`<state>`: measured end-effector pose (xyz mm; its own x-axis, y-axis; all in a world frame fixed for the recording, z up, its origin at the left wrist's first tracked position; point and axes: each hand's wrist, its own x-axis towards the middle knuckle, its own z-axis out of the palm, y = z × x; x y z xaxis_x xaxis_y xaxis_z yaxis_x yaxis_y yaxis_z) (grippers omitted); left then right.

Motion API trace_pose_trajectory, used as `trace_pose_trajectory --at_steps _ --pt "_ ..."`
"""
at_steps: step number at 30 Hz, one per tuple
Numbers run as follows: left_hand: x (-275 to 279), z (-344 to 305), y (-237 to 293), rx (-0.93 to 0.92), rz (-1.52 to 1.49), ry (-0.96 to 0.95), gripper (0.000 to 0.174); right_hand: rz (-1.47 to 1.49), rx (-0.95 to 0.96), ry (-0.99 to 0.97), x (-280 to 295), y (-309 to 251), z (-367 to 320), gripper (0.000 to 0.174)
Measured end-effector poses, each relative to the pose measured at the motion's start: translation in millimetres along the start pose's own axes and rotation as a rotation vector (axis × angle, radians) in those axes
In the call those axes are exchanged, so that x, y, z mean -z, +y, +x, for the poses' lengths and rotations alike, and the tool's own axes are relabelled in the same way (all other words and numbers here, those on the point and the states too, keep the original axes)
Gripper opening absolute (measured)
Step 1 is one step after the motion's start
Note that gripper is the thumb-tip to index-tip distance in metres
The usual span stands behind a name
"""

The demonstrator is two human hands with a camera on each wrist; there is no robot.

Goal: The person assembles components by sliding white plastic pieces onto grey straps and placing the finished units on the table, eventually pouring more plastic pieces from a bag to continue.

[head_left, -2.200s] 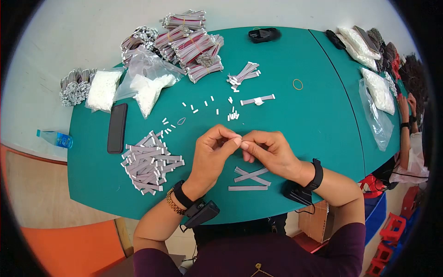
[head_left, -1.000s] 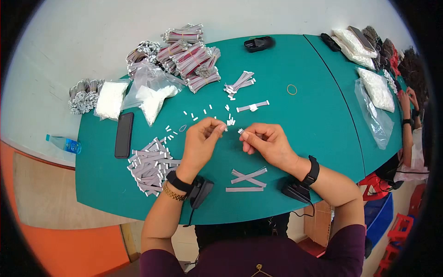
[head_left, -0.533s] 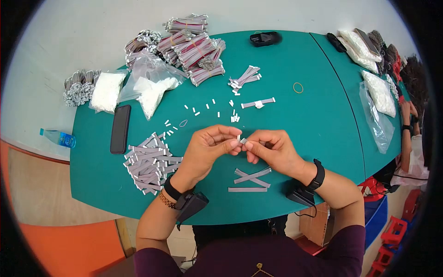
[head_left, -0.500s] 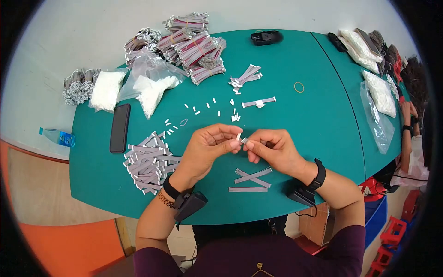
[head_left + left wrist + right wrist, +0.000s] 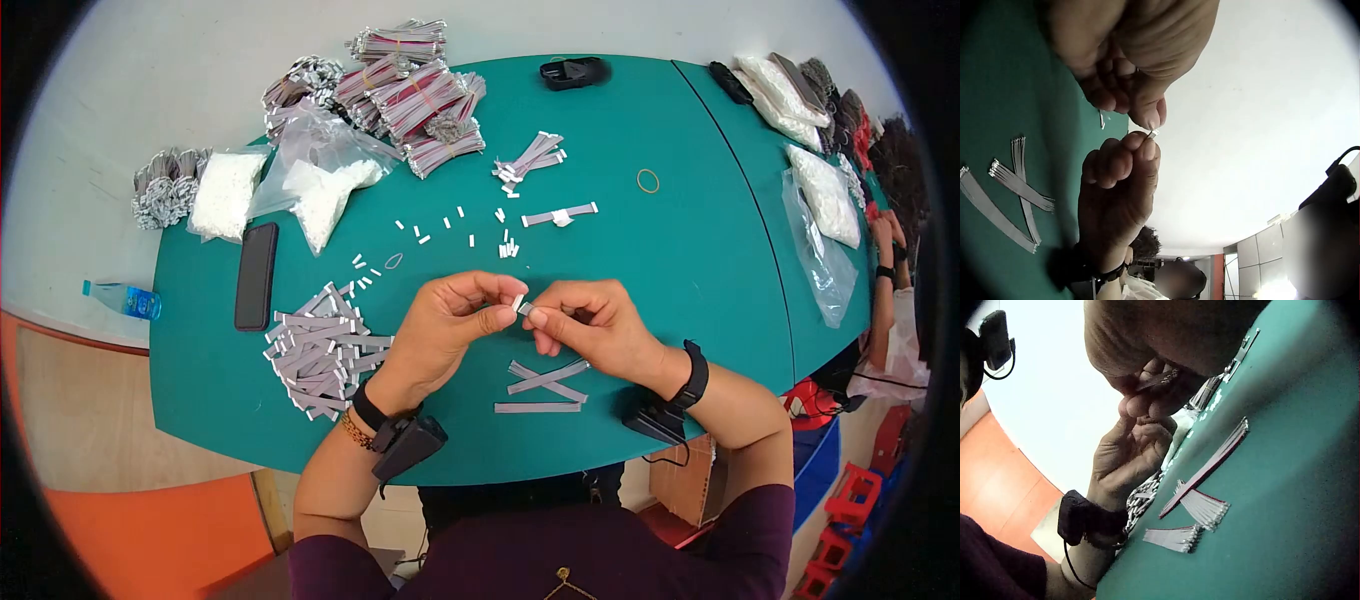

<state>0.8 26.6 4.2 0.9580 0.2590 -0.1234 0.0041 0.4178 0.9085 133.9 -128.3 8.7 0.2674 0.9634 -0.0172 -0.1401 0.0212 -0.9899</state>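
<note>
Square up before pressing.
My left hand (image 5: 445, 325) pinches the white connector (image 5: 517, 302), my right hand (image 5: 592, 322) the ribbon cable (image 5: 526, 310); I'd align edges first.

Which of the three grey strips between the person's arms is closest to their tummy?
The lowest grey strip in the head view, running side to side. The other two strips cross in an X, farther away.
</note>
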Motion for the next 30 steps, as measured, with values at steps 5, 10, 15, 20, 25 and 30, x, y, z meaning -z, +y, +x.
trace_pose_trajectory --at_steps 5,10,15,20,25,30 --pt "1.0 0.0 -0.7 0.008 -0.007 -0.012 0.021 0.0 0.003 -0.003 -0.8 0.0 -0.3 0.015" --pt "-0.2 -0.7 0.0 0.007 -0.008 -0.015 0.021 -0.011 0.008 0.001 -0.5 1.0 -0.3 0.016" --pt "-0.6 -1.0 0.2 0.013 -0.006 -0.013 0.021 -0.017 0.024 0.007 -1.0 0.0 -0.1 0.016" --pt "-1.3 -0.8 0.6 0.019 -0.014 -0.015 0.021 -0.033 0.033 0.015 -0.6 0.9 0.2 0.017" --pt "-3.1 -1.5 1.5 0.03 -0.031 -0.005 0.021 -0.05 0.044 0.025 -1.4 -0.5 0.1 0.018" --pt "-1.2 -1.0 -0.5 0.014 -0.045 -0.039 0.021 -0.045 0.043 0.031 -1.9 -0.7 0.1 0.018"
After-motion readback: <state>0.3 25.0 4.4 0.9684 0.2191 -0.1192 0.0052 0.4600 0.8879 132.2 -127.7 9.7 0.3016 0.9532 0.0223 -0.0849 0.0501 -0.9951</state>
